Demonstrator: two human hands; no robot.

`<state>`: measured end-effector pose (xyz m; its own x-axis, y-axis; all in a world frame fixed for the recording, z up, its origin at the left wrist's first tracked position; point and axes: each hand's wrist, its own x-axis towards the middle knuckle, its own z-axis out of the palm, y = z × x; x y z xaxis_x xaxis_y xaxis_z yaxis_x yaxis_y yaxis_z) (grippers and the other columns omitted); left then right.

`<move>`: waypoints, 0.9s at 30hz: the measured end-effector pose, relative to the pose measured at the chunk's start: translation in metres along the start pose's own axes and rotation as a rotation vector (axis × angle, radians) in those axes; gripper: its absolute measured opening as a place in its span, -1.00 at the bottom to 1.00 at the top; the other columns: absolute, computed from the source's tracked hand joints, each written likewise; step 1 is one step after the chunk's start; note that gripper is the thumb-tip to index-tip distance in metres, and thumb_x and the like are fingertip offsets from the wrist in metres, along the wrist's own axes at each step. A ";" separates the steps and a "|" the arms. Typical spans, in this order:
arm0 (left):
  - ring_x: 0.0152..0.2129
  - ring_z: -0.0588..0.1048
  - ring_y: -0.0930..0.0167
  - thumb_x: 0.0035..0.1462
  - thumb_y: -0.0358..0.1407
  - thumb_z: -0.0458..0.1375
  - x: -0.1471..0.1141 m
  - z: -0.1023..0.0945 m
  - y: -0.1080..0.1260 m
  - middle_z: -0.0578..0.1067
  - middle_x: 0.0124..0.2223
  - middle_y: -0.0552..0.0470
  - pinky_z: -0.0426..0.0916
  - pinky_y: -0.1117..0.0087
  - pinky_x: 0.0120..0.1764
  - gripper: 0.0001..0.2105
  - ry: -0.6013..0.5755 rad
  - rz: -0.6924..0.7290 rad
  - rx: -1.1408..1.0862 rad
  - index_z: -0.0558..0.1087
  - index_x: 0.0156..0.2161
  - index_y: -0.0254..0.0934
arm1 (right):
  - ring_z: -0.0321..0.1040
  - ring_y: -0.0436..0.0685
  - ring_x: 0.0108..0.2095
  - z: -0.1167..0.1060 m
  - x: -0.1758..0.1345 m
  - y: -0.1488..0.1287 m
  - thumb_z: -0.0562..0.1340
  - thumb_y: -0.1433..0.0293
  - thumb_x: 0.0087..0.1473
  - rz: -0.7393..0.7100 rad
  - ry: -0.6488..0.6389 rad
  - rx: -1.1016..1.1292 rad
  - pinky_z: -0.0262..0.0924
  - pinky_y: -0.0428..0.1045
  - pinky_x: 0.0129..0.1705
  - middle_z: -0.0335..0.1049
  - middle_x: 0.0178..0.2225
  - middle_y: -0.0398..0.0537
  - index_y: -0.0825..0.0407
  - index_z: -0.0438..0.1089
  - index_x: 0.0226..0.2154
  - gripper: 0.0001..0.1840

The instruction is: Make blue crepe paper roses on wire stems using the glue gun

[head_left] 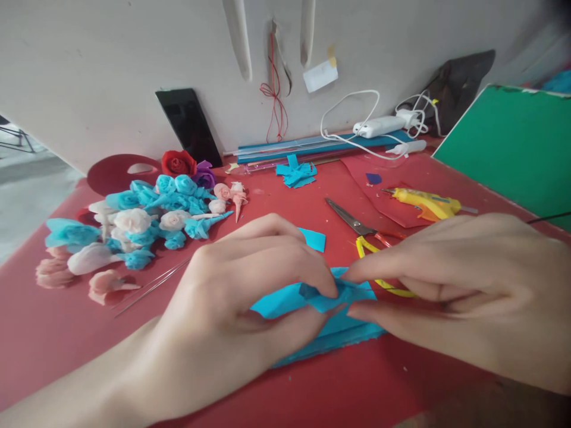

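Observation:
A small folded strip of blue crepe paper (328,299) is pinched between the thumb and index finger of my left hand (250,285). At the strip's right end, the thumb and index finger of my right hand (450,291) close in on it, with a thin dark line, perhaps a wire, by those fingertips. Beneath both hands lie flat sheets of blue crepe paper (343,339), partly covered. Beyond my left fingers a short blue paper piece (314,239) rests on the table. Scissors (357,226) with yellow and red handles lie behind my right fingertips, which hide part of the handles.
Blue, white and pink paper flowers (134,220) are heaped at the left, with thin metal rods (151,288) nearby. A yellow glue gun (423,202) and a green board (513,148) stand right. At the back are blue strips (295,172), a phone (190,125) and a power strip (379,126).

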<state>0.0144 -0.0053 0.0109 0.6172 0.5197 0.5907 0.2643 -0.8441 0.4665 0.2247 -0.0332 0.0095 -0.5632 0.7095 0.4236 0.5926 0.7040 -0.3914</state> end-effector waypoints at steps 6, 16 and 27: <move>-0.43 0.42 0.54 0.04 -0.48 0.20 -0.001 0.001 0.000 0.51 -0.46 0.14 0.43 0.54 -0.31 -0.94 0.004 -0.031 -0.030 0.43 -0.42 -0.34 | 0.23 -0.09 -0.64 -0.001 0.004 -0.005 0.23 0.38 0.09 -0.086 0.012 -0.081 0.04 -0.13 -0.64 0.34 -0.61 -0.20 0.02 0.38 -0.44 -0.90; -0.46 0.48 0.50 -0.06 -0.45 0.25 0.000 0.006 0.002 0.50 -0.44 0.15 0.42 0.50 -0.37 -0.92 0.018 -0.259 -0.128 0.45 -0.42 -0.24 | 0.37 -0.04 -0.53 0.007 -0.007 -0.007 0.26 0.52 0.00 -0.154 0.233 -0.262 0.13 -0.11 -0.54 0.42 -0.54 -0.22 0.04 0.35 -0.52 -0.87; -0.42 0.47 0.51 -0.06 -0.37 0.28 -0.006 0.011 0.001 0.49 -0.37 0.23 0.41 0.54 -0.39 -0.80 0.043 -0.379 -0.233 0.40 -0.28 -0.15 | 0.32 -0.07 -0.61 0.008 0.000 -0.010 0.20 0.50 0.07 -0.126 0.224 -0.231 0.06 -0.08 -0.60 0.39 -0.60 -0.19 0.08 0.29 -0.60 -0.76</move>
<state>0.0195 -0.0110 0.0005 0.4763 0.7959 0.3736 0.2889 -0.5430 0.7884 0.2137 -0.0400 0.0073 -0.5150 0.5753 0.6354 0.6559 0.7417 -0.1399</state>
